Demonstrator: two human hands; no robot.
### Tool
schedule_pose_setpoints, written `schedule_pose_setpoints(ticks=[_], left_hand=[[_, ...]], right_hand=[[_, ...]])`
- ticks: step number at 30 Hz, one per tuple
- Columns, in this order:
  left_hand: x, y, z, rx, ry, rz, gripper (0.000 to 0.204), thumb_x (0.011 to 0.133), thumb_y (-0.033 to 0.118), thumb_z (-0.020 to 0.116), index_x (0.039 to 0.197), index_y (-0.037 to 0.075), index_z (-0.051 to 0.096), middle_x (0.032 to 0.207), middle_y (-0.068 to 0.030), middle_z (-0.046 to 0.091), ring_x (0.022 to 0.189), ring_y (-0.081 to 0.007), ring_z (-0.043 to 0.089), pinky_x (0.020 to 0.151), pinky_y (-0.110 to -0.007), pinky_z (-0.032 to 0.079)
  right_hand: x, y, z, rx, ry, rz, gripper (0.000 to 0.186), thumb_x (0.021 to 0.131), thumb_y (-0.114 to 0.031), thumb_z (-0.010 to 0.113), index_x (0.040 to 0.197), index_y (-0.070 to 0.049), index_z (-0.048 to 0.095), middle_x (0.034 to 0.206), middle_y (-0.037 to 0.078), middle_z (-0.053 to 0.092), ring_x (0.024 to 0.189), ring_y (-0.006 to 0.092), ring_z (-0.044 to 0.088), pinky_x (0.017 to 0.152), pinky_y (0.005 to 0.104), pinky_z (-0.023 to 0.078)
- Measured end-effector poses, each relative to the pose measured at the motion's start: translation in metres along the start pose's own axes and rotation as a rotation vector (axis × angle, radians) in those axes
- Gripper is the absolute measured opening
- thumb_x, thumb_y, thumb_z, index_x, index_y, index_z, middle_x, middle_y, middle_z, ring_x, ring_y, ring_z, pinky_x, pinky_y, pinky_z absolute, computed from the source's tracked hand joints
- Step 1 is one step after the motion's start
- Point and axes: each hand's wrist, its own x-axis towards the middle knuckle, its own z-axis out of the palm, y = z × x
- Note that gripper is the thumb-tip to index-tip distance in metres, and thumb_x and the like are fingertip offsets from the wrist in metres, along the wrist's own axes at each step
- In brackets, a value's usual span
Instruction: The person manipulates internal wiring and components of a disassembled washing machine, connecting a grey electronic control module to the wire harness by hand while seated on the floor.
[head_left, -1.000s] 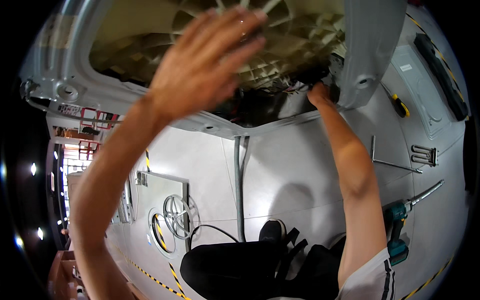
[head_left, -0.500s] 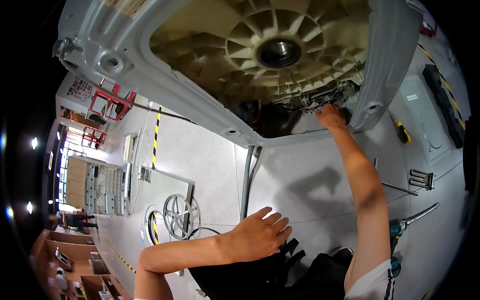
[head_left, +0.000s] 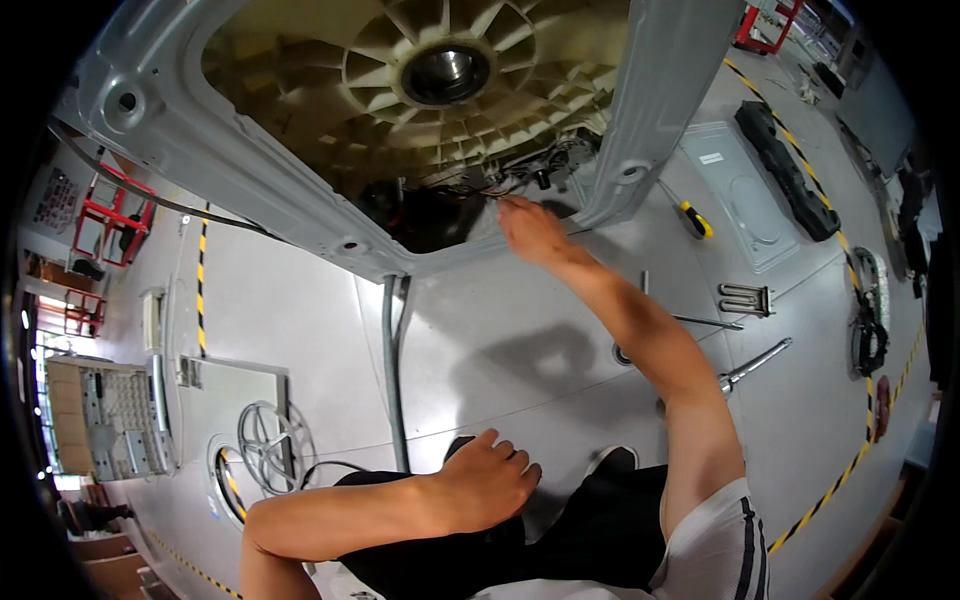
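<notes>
In front of me stands a grey metal washing machine cabinet [head_left: 330, 222], and through its large opening shows a pale ribbed plastic tub [head_left: 430, 130] with a round metal hub [head_left: 447, 76]. My right hand [head_left: 535, 232] is at the lower edge of that opening, beside a bundle of thin wires [head_left: 487, 188]. Its fingers are bent inward and their tips are partly hidden, so I cannot tell whether they grip anything. Over my dark-trousered leg hangs my left hand [head_left: 487, 487], fingers loosely bent and slightly apart, holding nothing.
A grey hose [head_left: 392, 370] runs down from the cabinet. At right on the floor lie a yellow-black screwdriver [head_left: 697, 220], a heating element [head_left: 746, 300], a long metal rod [head_left: 708, 322] and a grey panel [head_left: 735, 195]. A spoked pulley wheel [head_left: 268, 446] leans at left.
My view has swung to the right. The right hand has shifted slightly left and back toward me at the opening. My left hand's fingers have curled a little more.
</notes>
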Motion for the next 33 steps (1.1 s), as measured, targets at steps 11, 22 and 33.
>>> schedule_pose_setpoints(ticks=[11, 22, 33], left_hand=[[-0.008, 0.022, -0.006, 0.057, -0.013, 0.077, 0.026, 0.08, 0.014, 0.056, 0.101, 0.001, 0.062, 0.087, -0.0083, 0.063, 0.084, -0.0222, 0.06, 0.077, -0.034, 0.042], [-0.019, 0.019, -0.009, 0.052, 0.047, 0.152, 0.025, 0.081, 0.013, 0.056, 0.101, -0.001, 0.062, 0.087, -0.0097, 0.063, 0.083, -0.0225, 0.06, 0.074, -0.032, 0.041], [-0.026, 0.018, -0.018, 0.048, 0.043, 0.215, 0.03, 0.08, 0.014, 0.058, 0.105, -0.003, 0.061, 0.084, -0.0116, 0.064, 0.078, -0.0234, 0.06, 0.071, -0.033, 0.04]], right_hand=[[-0.043, 0.009, 0.017, -0.467, -0.244, -0.077, 0.057, 0.083, -0.024, 0.06, 0.134, -0.008, 0.039, 0.137, 0.015, 0.039, 0.128, 0.0277, 0.036, 0.101, 0.0531, 0.03], [-0.052, 0.004, 0.031, -0.636, -0.229, -0.099, 0.084, 0.074, -0.031, 0.071, 0.136, 0.005, 0.029, 0.138, 0.026, 0.027, 0.13, 0.0405, 0.026, 0.097, 0.0497, 0.038], [-0.055, 0.013, 0.04, -0.508, -0.223, -0.106, 0.081, 0.077, -0.026, 0.066, 0.139, 0.006, 0.024, 0.141, 0.027, 0.019, 0.133, 0.0418, 0.02, 0.096, 0.0542, 0.037]])
